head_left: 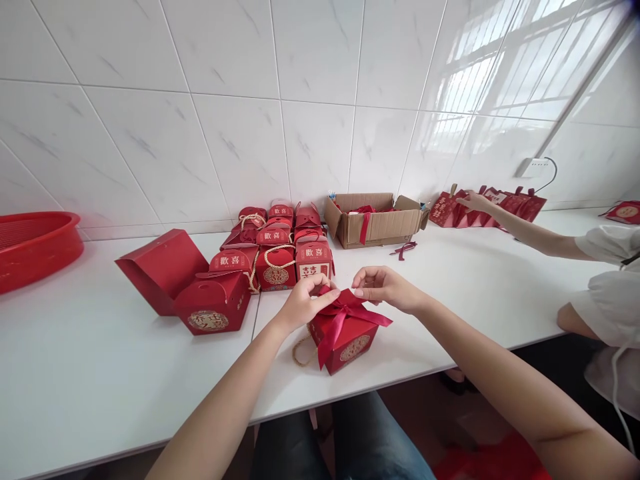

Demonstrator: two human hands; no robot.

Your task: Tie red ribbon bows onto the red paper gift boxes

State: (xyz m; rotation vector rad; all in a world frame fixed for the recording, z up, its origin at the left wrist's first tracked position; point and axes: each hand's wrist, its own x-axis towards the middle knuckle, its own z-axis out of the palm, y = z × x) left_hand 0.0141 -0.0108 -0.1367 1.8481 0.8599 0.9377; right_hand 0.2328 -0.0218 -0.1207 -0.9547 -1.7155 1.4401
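Observation:
A small red gift box (353,350) with a round gold emblem stands near the table's front edge in the head view. Across its top is a red satin ribbon (340,327) tied in a bow, one tail draped down the front. My left hand (300,303) pinches the bow's left side between thumb and fingers. At the bow's right side, my right hand (390,288) has thumb and forefinger closed; the ribbon between them is mostly hidden. A twisted cord handle (299,353) loops out at the box's left.
Left of me are an open red box (215,310) and a red basin (40,247). Several finished red boxes (277,267) stand behind. A cardboard carton (380,230) holds red ribbon. At right, a co-worker's hand (475,202) touches a row of red bags (515,208).

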